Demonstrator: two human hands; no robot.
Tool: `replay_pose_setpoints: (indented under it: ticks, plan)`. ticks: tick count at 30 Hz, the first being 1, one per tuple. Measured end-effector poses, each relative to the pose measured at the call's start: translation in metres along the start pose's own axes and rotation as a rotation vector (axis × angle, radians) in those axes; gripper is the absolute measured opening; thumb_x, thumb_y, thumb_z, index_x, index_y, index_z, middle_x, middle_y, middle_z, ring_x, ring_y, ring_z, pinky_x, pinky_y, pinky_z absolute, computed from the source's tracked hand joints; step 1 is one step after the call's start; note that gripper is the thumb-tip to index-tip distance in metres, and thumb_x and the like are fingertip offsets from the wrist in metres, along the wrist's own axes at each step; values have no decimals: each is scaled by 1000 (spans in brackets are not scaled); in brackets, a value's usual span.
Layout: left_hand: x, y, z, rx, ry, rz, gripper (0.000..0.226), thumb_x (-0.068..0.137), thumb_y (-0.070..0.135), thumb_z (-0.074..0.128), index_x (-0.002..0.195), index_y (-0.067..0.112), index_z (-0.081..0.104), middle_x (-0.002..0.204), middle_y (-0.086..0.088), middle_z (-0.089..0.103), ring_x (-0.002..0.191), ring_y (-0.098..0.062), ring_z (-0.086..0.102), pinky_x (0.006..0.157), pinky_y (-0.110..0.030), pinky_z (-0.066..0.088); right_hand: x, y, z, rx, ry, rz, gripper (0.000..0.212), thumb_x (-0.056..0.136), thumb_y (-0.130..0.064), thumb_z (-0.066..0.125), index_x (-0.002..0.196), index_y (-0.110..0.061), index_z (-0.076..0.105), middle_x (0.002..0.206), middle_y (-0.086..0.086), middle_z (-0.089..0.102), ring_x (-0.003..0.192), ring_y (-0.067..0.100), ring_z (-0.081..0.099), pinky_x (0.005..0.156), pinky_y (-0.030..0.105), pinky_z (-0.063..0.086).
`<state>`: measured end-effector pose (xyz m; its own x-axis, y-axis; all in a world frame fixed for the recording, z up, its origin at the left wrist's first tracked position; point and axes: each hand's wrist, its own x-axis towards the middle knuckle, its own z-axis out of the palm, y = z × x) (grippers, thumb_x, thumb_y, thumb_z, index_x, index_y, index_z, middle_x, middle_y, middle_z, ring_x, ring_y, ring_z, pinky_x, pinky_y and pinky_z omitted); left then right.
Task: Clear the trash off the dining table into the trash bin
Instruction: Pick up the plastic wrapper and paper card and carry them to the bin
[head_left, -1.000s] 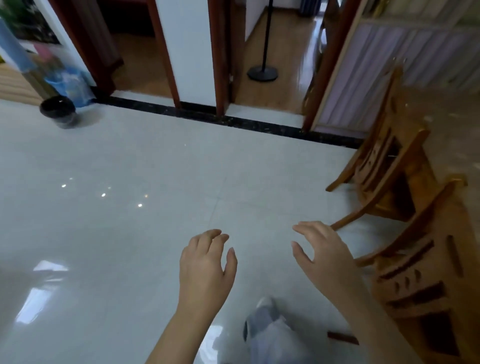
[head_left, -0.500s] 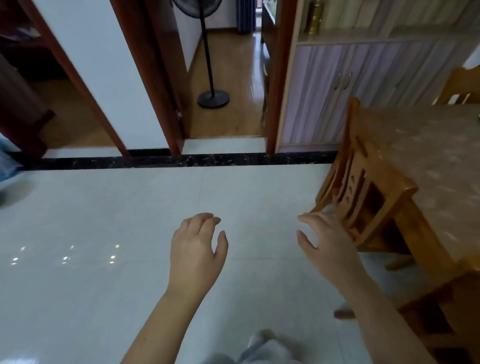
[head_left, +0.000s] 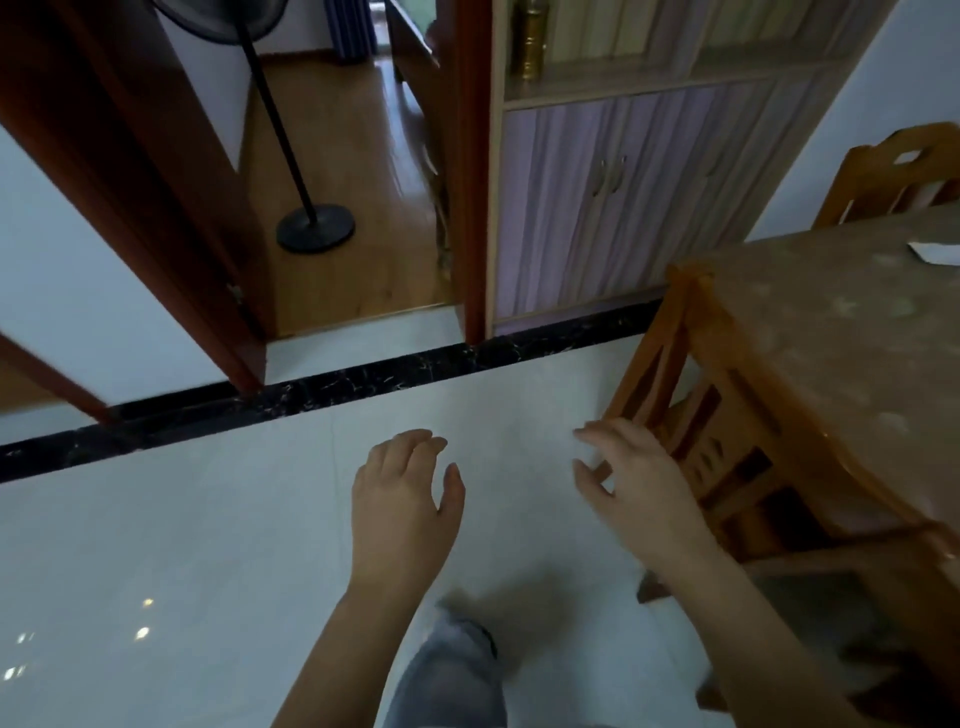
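Note:
The dining table (head_left: 831, 332) with a speckled brown top stands at the right. A white scrap of paper (head_left: 935, 253) lies on it at the right edge of the view. My left hand (head_left: 402, 504) and my right hand (head_left: 636, 488) hang over the white floor, both empty with loosely curled fingers. My right hand is just left of a wooden chair (head_left: 727, 447) tucked under the table. The trash bin is out of view.
A second wooden chair (head_left: 893, 171) stands behind the table. A purple cabinet (head_left: 613, 197) lines the far wall. An open doorway holds a standing fan's black base (head_left: 315, 227). My leg (head_left: 452, 675) shows at the bottom.
My view has swung right: the black bin at the left has left the frame, and the table, cabinet and paper scrap have come in. Both hands stay empty in front of me.

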<state>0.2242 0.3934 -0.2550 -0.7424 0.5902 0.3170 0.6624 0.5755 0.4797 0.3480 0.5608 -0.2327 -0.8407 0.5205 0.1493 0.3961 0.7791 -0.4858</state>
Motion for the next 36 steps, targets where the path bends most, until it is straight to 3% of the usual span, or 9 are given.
replay_pose_setpoints:
  ticks: [6,14,17,22,26,31,36]
  plan:
    - [123,-26,16,-53,2,99,37,83,29,43,97,5,66,99,-13,68,90,-30,62,79,-39,48,110,-14,2,-17,89,19,28,82,-12,63,109,-7,61,107,12,63,94,24,59,81,39,53]
    - [235,-41,73,-112,-67,216,35,83,27,45,97,4,66,99,-14,67,89,-31,61,78,-41,51,205,36,20,-60,125,165,28,82,-23,59,106,-9,62,107,11,64,94,23,60,77,34,53]
    - [296,-38,99,-76,-61,287,34,83,27,45,98,4,66,100,-14,67,89,-31,61,78,-43,51,261,62,21,-38,198,188,27,81,-16,62,105,-5,62,108,15,64,97,28,59,81,35,48]
    - [412,0,138,-88,-83,434,31,82,24,45,91,3,65,93,-14,66,83,-32,61,70,-44,52,345,113,-4,-31,338,230,28,77,-6,68,104,-2,63,106,16,64,96,31,59,83,28,41]
    - [492,41,173,-133,-70,544,27,80,23,45,92,4,61,93,-16,66,83,-34,60,69,-46,52,390,156,-39,-69,466,285,26,79,-11,62,103,-3,62,103,15,64,90,28,58,80,21,39]
    - [549,81,220,-199,-168,612,33,81,26,45,92,2,65,94,-14,66,84,-33,60,73,-44,52,424,200,-56,-116,503,441,26,75,-4,68,101,-3,63,99,15,64,88,34,59,76,30,41]
    - [607,108,278,-230,-263,697,31,80,26,46,92,6,66,97,-10,67,86,-28,60,75,-39,48,459,246,-58,-160,515,542,22,78,-10,65,100,-5,63,99,14,64,88,33,59,74,34,47]
